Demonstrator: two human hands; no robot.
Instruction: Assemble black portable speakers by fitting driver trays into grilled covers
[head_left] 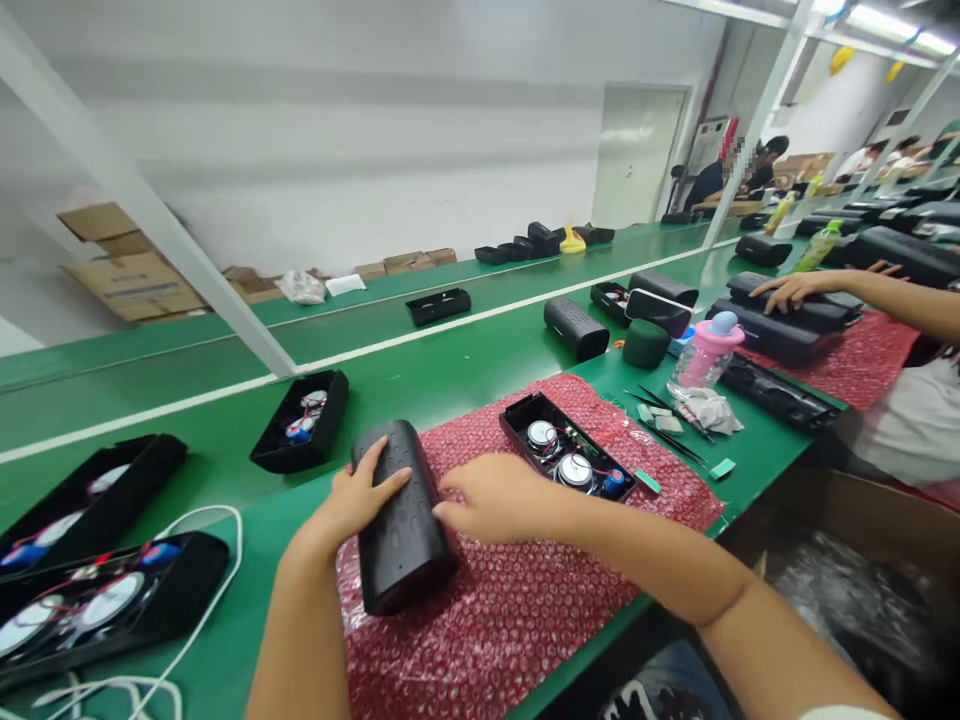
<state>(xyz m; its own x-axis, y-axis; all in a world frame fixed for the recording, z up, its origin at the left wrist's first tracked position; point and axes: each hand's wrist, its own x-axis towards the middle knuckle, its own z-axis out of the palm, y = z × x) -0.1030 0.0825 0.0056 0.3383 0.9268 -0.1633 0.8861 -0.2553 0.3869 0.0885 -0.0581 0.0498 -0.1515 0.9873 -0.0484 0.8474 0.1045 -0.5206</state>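
Observation:
A black portable speaker [405, 540] rests tilted on red bubble wrap [480, 640]. Wrapped over its top and left side, my left hand [364, 495] grips it with thumb and fingers apart. My right hand [487, 497] is closed against the speaker's right side, its fingertips curled together; whatever they pinch there is hidden. Just beyond that hand lies an open speaker housing [559, 445], showing two round drivers, red wires and a blue cell. A small green-and-white pad [647, 483] sits at its right end.
Open housings [304, 425] and a white cable [225, 590] lie on the left. On the right are a pink-lidded bottle [705, 355], tweezers [679, 448] and a crumpled tissue [712, 410]. A co-worker's hand [795, 290] touches black speakers. A white post [202, 250] rises ahead.

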